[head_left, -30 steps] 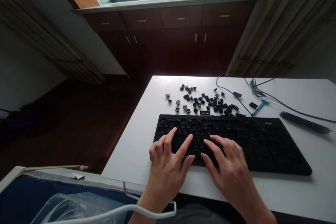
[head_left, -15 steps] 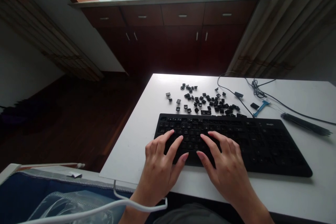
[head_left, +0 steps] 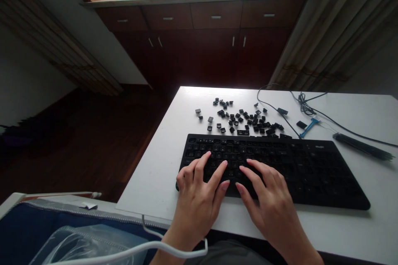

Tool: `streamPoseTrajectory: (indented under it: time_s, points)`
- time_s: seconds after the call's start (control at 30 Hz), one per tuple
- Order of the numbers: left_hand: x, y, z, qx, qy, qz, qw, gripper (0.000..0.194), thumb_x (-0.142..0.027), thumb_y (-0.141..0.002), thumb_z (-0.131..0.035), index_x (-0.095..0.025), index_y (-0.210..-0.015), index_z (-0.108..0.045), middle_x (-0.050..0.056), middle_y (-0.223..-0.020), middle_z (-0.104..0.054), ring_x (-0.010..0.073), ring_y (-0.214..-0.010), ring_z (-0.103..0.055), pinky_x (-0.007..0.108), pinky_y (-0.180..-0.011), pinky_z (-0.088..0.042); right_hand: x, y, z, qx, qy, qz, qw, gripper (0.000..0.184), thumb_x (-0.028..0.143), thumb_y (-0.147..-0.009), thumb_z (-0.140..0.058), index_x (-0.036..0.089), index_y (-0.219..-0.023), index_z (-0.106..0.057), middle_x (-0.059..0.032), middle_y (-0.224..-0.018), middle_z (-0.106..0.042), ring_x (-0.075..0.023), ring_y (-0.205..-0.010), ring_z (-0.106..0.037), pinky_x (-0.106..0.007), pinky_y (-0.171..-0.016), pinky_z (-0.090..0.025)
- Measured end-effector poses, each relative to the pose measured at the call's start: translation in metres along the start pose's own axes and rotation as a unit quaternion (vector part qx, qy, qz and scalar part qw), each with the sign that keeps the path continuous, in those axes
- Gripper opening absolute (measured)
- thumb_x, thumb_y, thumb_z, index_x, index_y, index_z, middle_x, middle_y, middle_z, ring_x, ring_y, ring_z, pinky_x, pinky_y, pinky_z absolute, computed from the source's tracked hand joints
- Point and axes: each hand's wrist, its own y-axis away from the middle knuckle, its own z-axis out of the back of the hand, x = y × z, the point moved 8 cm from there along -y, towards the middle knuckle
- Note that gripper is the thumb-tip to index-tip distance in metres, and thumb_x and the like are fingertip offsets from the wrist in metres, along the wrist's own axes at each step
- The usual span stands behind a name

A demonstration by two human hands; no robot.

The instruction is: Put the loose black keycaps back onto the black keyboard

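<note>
A black keyboard [head_left: 323, 174] lies flat on the white table [head_left: 155, 174], close to its front edge. My left hand [head_left: 197, 190] rests over the keyboard's left part, fingers spread, nothing held. Over the keys just right of it is my right hand [head_left: 269, 192], its fingers also apart and bent a little. Both palms hide some of the lower key rows. Behind the keyboard lie many loose black keycaps [head_left: 255, 120], scattered singly and in small heaps. A longer keycap [head_left: 243, 132] sits right at the keyboard's back edge.
Right of the keycaps lie a blue tool [head_left: 310, 127] and a black brush [head_left: 362, 146]. A black cable [head_left: 351, 126] crosses the table's back right. At the lower left, a white bent tube [head_left: 133, 251] passes over a navy fabric bin [head_left: 18, 232] with clear plastic in it.
My left hand shifted slightly left, then came back right over the keys. My right hand made small finger movements and stayed in nearly the same place. The keycaps have not moved.
</note>
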Motion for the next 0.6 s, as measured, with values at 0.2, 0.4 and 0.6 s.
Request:
streamPoseTrajectory:
  time_s: [0.2,0.4,0.6]
  points:
    - [-0.0003,-0.0014,-0.0016,0.007,0.000,0.000,1.000,0.043,-0.035,-0.097,-0.056,-0.038,-0.140,-0.056,0.012,-0.149,-0.044,0.0323,-0.126,-0.045,0.052,-0.101,-0.035,-0.0014,0.0001,-0.0007,0.002,0.000,-0.005,1.000,0.037,0.027,-0.093,-0.062,0.017,-0.129,-0.059,-0.0151,-0.131,-0.058,-0.0291,-0.122,-0.054,-0.048,-0.103,-0.044]
    - [0.0000,-0.0012,-0.0028,0.014,-0.006,-0.002,1.000,0.045,-0.035,-0.097,-0.056,-0.038,-0.142,-0.053,0.013,-0.151,-0.042,0.0334,-0.127,-0.045,0.052,-0.102,-0.035,-0.0030,-0.0002,-0.0018,0.004,-0.001,-0.006,1.000,0.037,0.027,-0.093,-0.062,0.018,-0.129,-0.059,-0.0150,-0.131,-0.059,-0.0294,-0.122,-0.054,-0.049,-0.103,-0.044]
    - [0.0002,-0.0005,-0.0046,0.022,-0.010,-0.011,1.000,0.049,-0.036,-0.097,-0.056,-0.037,-0.145,-0.049,0.014,-0.152,-0.040,0.0341,-0.127,-0.045,0.052,-0.101,-0.035,-0.0014,-0.0017,0.0005,0.003,-0.005,-0.007,1.000,0.038,0.025,-0.092,-0.063,0.016,-0.129,-0.059,-0.0156,-0.131,-0.058,-0.0289,-0.123,-0.053,-0.048,-0.103,-0.043]
